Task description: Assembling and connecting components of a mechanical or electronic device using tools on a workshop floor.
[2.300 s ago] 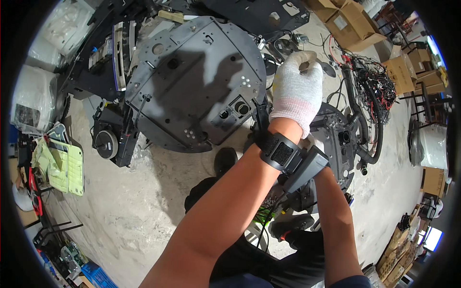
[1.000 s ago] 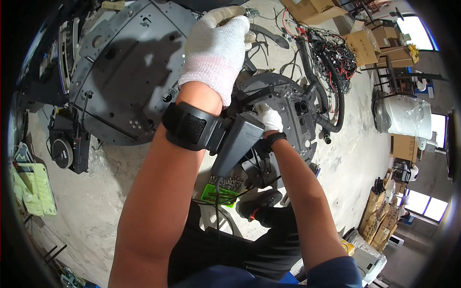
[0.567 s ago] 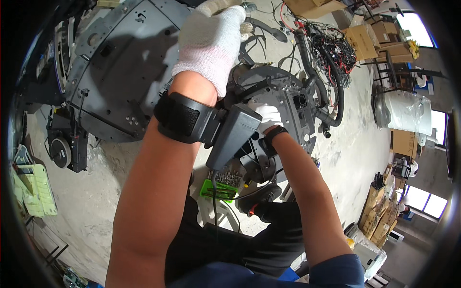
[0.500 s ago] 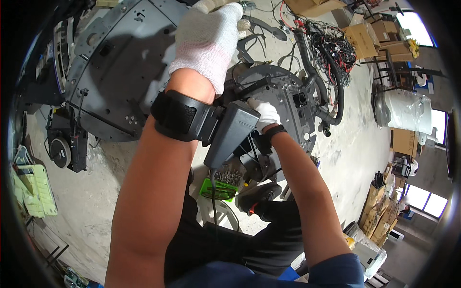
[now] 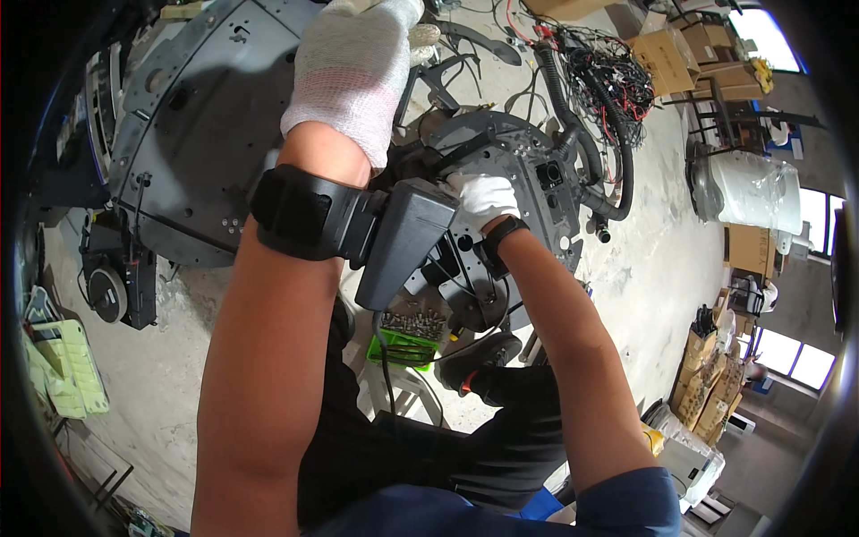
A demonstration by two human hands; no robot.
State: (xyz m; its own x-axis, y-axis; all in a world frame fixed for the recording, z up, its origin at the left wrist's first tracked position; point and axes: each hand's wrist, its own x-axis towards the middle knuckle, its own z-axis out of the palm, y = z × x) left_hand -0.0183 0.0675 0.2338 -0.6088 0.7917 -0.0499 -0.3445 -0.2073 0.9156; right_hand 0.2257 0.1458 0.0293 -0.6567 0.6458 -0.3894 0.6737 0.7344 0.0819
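Note:
My left hand (image 5: 349, 76), in a white knit glove, is raised in front of me at the top edge of the head view. Its fingers look curled, and what they close round, if anything, is hidden. A black box-shaped device (image 5: 407, 237) with a cable is strapped to that wrist. My right hand (image 5: 485, 199), also gloved in white, rests low at the dark round machine chassis (image 5: 523, 166). Its fingers are bent against the chassis's left part; what they grip cannot be made out. Beside my left hand stands a large grey curved panel (image 5: 219, 134).
A green tray (image 5: 403, 349) with many small metal fasteners sits on a stool before my knees. A tangle of wires (image 5: 613, 94) and a black corrugated hose (image 5: 617, 179) lie to the right. A wheeled black unit (image 5: 112, 291) stands at left; cardboard boxes (image 5: 667, 58) are farther right.
My left hand and its wrist device have shifted left and slightly up in the view. My right hand has moved a little left, staying at the chassis. The whole view has shifted slightly too.

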